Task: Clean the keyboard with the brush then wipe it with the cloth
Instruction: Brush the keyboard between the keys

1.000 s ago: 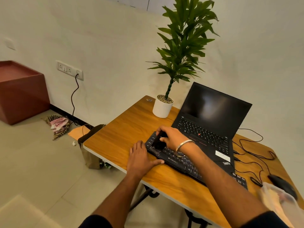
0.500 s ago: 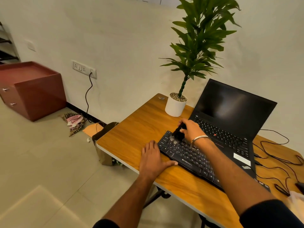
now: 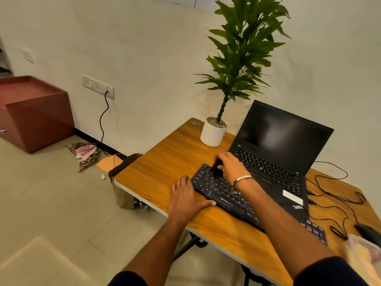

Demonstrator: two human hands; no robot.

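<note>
Shifted the right hand (image 3: 229, 166) and black brush (image 3: 216, 169) from the keyboard (image 3: 222, 193)'s near-left keys up to its far-left corner, then back slightly inward. Turned the head leftward, then partly back.

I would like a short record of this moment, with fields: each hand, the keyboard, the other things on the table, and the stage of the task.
right hand: right hand grips a dark brush, its tip on the keys
left hand: left hand lies flat on the table, thumb at the keyboard's front edge
keyboard: black keyboard, in front of the open laptop
other things: potted plant, mouse, cables
stage: brushing the left end; no wiping cloth clearly seen
</note>
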